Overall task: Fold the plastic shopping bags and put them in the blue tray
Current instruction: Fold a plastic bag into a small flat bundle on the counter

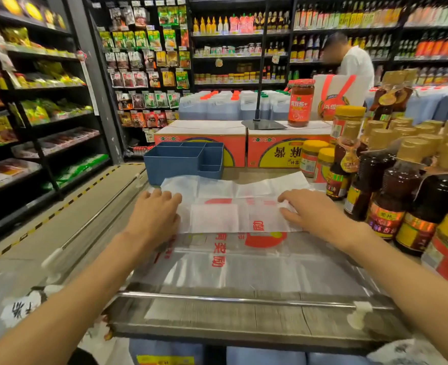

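Note:
A white plastic shopping bag point(233, 214) with red print lies folded into a long strip across the middle of the counter. My left hand point(157, 212) presses flat on the strip's left end. Over at its right end, my right hand point(310, 209) rests with fingers bent over the plastic edge. More plastic bags point(244, 264) with red characters lie flat under the strip, toward me. The blue tray point(186, 162), with several compartments, stands just behind the strip at the left and looks bare inside.
Dark sauce bottles point(397, 185) and yellow-lidded jars point(312, 156) crowd the right side. Red cartons point(244, 146) stand behind the tray, with a black stand base point(263, 124) and a red jar point(300, 102) on top. A person in white point(354, 64) stands far back. Shelves line the left aisle.

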